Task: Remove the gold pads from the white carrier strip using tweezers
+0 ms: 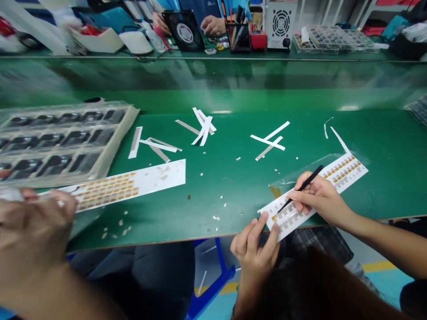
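Observation:
My left hand (33, 226), blurred and close to the camera at the lower left, pinches the end of a long white strip (130, 184) printed with rows of small amber pads. A grey plastic tray (115, 153) of dark moulded parts lies just past that hand. My right hand is out of view. At the lower right, a co-worker's left hand (255, 258) steadies a similar label sheet (343, 171). That co-worker's right hand (320, 198) holds black tweezers (308, 182) over the sheet.
The green bench mat (383, 178) carries scattered white backing strips (202, 129) and small paper bits. A step rises behind it to a far bench with a pen holder (238, 35), a white fan unit (280, 22) and another person's hands (213, 26).

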Available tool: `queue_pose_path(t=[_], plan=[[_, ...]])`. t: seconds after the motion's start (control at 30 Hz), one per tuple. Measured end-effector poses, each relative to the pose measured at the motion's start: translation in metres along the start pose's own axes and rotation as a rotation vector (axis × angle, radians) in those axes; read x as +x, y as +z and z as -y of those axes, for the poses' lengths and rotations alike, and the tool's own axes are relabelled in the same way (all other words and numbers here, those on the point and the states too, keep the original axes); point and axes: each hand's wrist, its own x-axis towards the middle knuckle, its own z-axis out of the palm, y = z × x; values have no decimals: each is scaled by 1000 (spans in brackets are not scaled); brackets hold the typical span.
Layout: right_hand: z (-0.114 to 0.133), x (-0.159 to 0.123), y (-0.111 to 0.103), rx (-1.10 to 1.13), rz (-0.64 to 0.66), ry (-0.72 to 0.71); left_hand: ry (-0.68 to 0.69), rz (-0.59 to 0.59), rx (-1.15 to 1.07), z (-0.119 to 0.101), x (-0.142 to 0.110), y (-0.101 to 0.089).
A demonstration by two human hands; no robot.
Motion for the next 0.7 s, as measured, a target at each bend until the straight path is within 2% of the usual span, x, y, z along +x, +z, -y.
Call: queue_pose_path(t=[0.7], plan=[[0, 0, -2, 11, 15, -11, -19, 24, 3, -3, 1, -2]])
